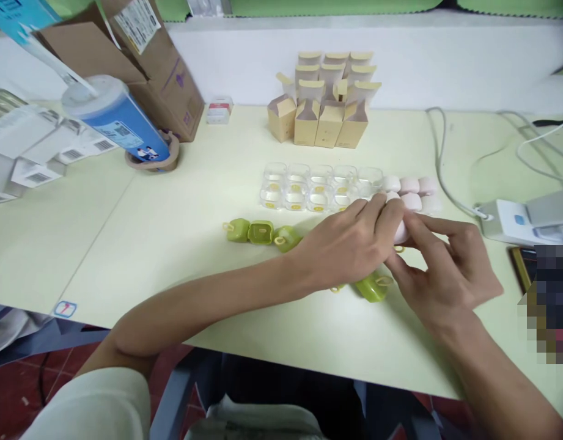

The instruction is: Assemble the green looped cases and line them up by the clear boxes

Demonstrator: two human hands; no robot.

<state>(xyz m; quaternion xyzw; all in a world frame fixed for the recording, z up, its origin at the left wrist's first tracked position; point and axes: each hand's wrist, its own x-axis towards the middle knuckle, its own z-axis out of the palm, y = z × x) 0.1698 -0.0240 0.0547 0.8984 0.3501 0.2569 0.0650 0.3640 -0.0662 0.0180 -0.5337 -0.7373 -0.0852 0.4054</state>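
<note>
The left hand (pixel 354 235) and the right hand (pixel 446 263) meet over the table (pixel 208 293), and between their fingertips they pinch one pale pink piece (pixel 401 233); the left thumb is hidden, so its exact hold I cannot tell. This handling looks unfinished, I judge. More pale pink pieces (pixel 410 184) stand together just behind the hands, beside two rows of clear cases (pixel 298 187) with yellow marks at the bottom. Several green holders (pixel 261 232) with yellow loops lie in front of the cases, one with its opening upward, others partly covered by the left arm. Near the wall, the small cardboard boxes (pixel 329 128) stand grouped with flaps raised, so closing them is not yet done.
</note>
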